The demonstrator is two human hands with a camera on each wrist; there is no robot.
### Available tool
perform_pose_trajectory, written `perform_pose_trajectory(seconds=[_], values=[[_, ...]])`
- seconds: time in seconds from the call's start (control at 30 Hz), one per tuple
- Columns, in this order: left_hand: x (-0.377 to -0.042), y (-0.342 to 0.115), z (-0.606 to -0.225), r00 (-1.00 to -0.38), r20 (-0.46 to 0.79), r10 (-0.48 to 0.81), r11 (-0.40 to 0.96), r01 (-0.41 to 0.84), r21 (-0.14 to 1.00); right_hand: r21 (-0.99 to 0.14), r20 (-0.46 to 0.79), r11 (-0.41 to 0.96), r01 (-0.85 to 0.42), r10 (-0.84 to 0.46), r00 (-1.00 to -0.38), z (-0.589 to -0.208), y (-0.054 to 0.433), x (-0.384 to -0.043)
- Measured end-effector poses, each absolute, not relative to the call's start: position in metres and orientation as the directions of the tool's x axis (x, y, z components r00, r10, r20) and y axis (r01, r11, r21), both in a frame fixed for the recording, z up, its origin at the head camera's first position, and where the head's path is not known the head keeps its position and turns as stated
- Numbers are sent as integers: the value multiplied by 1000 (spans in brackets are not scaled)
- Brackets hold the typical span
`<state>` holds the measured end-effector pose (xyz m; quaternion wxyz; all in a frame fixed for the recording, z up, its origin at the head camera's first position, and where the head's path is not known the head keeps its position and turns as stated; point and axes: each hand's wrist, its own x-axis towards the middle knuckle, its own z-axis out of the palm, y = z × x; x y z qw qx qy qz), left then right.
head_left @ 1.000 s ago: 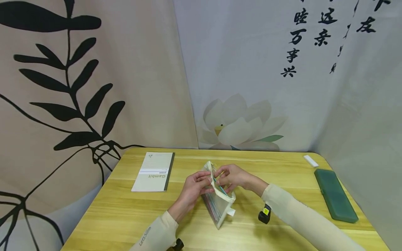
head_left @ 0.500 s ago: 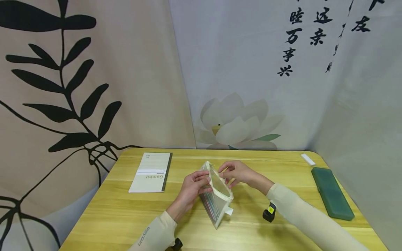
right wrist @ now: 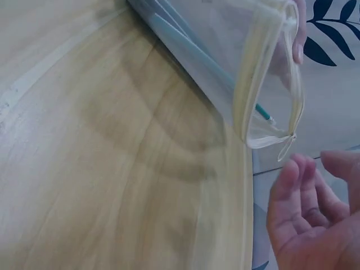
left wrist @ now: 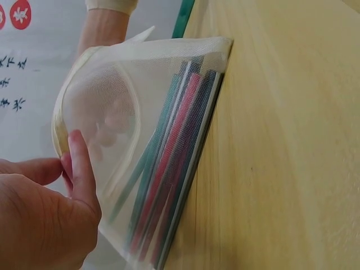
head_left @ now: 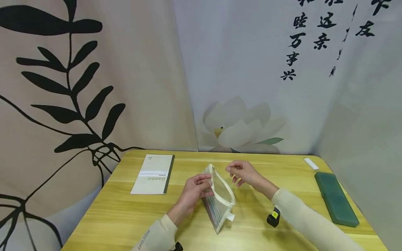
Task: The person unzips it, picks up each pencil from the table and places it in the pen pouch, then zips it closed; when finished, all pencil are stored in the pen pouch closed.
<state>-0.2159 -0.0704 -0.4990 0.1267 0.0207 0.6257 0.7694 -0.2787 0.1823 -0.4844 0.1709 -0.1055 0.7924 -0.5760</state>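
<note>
A cream mesh zip pouch (head_left: 223,205) stands tilted on the table, its mouth gaping wide. My left hand (head_left: 195,190) pinches the near-left edge of that mouth between thumb and fingers. Through the mesh in the left wrist view, several slim pencils (left wrist: 169,163) show, teal, red and dark, lying along the pouch's bottom. One teal pencil (right wrist: 263,111) pokes up toward the opening in the right wrist view, near the zipper pull (right wrist: 287,147). Just right of the pouch, my right hand (head_left: 246,173) hovers apart from it, fingers loosely bent around nothing.
On the wooden table (head_left: 113,223), a notebook (head_left: 152,174) marked "Gambit" lies at the left. A green case (head_left: 336,198) and a small white block (head_left: 311,164) lie by the right edge. Printed cloth walls border the back and right side.
My right hand has come out of the pouch's mouth, let go of its edge and drawn away up and right. The mouth gapes wider. My left hand keeps its hold.
</note>
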Motion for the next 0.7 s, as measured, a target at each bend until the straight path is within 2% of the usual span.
perform_pose_trajectory(seconds=[0.17,0.4,0.7], values=[[-216,-68,-499,-965,-132,229,-184,-176,967,-947,-104,320,-5,-322,-941,-495,180,-282],[-213,-73,-499,-960,-128,248,-177,-175,969,-929,-73,361,-80,-390,-918,-506,163,-286],[-215,-72,-499,-954,-133,267,-176,-184,967,-925,-60,372,-82,-355,-933,-503,149,-284]])
